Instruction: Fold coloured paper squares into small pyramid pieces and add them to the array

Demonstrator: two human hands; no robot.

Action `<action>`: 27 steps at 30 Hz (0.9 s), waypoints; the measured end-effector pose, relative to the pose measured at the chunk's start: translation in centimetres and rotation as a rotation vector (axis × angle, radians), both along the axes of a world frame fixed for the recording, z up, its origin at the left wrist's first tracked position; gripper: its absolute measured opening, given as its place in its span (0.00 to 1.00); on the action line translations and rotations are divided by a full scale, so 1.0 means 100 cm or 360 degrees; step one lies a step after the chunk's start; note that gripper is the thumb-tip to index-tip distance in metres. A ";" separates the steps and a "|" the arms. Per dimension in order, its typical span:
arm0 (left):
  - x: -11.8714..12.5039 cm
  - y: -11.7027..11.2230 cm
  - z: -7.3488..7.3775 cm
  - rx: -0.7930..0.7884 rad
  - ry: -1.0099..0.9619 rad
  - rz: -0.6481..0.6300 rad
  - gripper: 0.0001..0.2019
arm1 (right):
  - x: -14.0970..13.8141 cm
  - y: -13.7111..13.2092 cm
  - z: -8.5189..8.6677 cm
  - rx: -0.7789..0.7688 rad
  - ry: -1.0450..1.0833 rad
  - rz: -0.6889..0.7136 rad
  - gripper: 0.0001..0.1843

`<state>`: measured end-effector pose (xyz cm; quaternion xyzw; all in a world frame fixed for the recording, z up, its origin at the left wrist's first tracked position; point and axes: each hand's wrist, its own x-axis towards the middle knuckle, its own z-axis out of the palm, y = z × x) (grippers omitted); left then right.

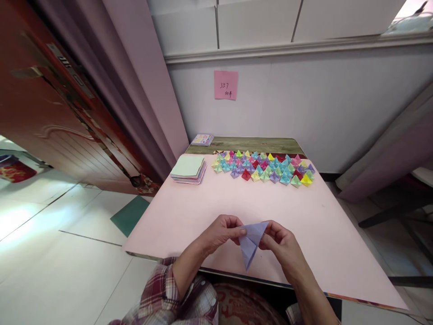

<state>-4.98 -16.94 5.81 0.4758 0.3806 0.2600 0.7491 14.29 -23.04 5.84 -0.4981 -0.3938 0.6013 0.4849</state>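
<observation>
A pale purple folded paper piece (251, 242) hangs point-down between my two hands, just above the near part of the pink table top (189, 212). My left hand (220, 234) pinches its left upper corner with thumb and fingers closed. My right hand (281, 243) pinches its right upper edge, fingers curled. Farther back on the table lie several finished small folded paper shapes (264, 169) in many colours, packed in rows.
A stack of square coloured paper sheets (188, 169) sits at the table's back left, with a small printed packet (202, 139) behind it. A pink note (226, 85) is stuck on the wall. A purple curtain (135, 85) hangs at left; green sheet (130, 215) lies on the floor.
</observation>
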 end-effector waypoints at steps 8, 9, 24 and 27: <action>0.010 0.007 0.006 -0.0023 0.0021 0.0083 0.20 | -0.015 0.001 -0.008 0.0168 -0.0010 -0.0016 0.15; 0.013 0.006 0.006 -0.0033 0.0004 0.0126 0.20 | -0.018 0.000 -0.008 0.0207 -0.0076 -0.0063 0.14; 0.042 -0.013 -0.008 -0.0776 -0.0341 0.0828 0.17 | -0.028 -0.001 -0.033 0.1109 -0.1751 -0.0523 0.10; 0.039 -0.012 -0.007 -0.0759 -0.0325 0.0778 0.13 | -0.027 -0.002 -0.031 0.1117 -0.1868 -0.0535 0.11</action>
